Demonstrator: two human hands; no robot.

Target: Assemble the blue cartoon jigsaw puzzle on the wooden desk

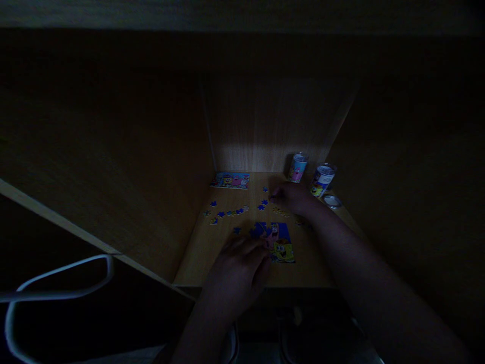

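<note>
A partly joined jigsaw puzzle (283, 247) with yellow and pink cartoon figures on blue lies near the front of the wooden shelf. My left hand (242, 260) rests at its left side, fingers stretched and partly covering it. Farther back, my right hand (291, 196) is closed in a pinch; a small dark puzzle piece (272, 198) seems to be at its fingertips, though dim light blurs this. Just left of those fingertips are loose blue pieces (261, 207). Yellowish pieces (280, 212) lie below the right hand. One blue piece (237, 230) sits above the left hand.
A row of loose pieces (231, 213) runs across the left side. Behind it lies a picture panel (233, 180). Two clear-topped cans (298, 168) (322, 181) stand at the back right, near a round lid (332, 201). Wooden walls (265, 126) enclose the shelf; a white cable (68, 265) hangs left.
</note>
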